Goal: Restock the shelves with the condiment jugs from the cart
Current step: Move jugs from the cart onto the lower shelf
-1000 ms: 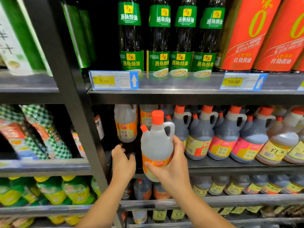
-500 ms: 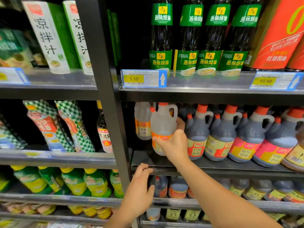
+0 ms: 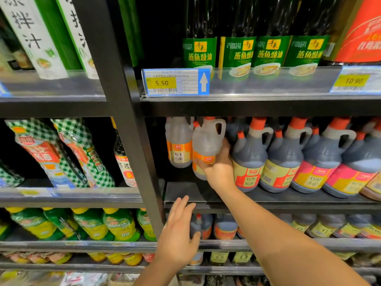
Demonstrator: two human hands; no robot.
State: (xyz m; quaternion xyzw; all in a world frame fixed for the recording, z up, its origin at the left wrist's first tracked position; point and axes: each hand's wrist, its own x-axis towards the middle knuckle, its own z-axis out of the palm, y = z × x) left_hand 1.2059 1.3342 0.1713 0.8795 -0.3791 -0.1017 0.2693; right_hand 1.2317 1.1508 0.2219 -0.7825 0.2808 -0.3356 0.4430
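My right hand (image 3: 219, 169) grips a clear vinegar jug (image 3: 206, 145) with an orange cap and orange label, holding it upright inside the middle shelf (image 3: 268, 200). It stands just right of a second clear jug (image 3: 179, 145) and left of a row of dark jugs (image 3: 249, 159). Whether its base touches the shelf is hidden by my hand. My left hand (image 3: 179, 234) hovers lower, fingers straight, in front of the shelf below, holding nothing. The cart is out of view.
A black upright post (image 3: 127, 145) divides the shelving. Green-labelled dark bottles (image 3: 237, 50) stand on the shelf above with price tags (image 3: 176, 82). Checked pouches (image 3: 68, 153) and green bottles (image 3: 90, 223) fill the left bay. Small dark jugs (image 3: 225, 227) sit on the lower shelf.
My right hand has carried the clear jug up and back into the middle shelf beside the other clear jug. My left hand has dropped away from the shelf edge.
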